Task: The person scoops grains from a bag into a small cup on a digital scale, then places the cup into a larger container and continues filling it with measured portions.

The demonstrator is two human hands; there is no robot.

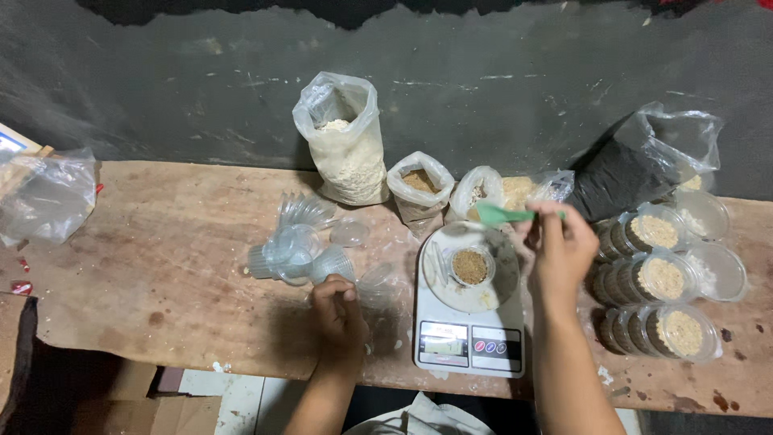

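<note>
My right hand [558, 251] holds a small green spoon [503, 214] above the far edge of a white kitchen scale [469, 342]. A small clear cup with brown grainy mix [471, 266] sits on the round scale plate [491, 296]. On the wooden table [161, 258], my left hand [338, 306] rests with fingers curled, next to a heap of empty clear plastic cups [298, 246]. It looks to hold nothing, though its palm is hidden.
Open plastic bags stand along the back: a tall one of pale powder [346, 153], a small one of brown powder [419, 189], two more [499, 193], and a black-filled bag [636, 165]. Filled lidded cups [664, 278] are stacked at right. A crumpled clear bag [44, 197] lies far left.
</note>
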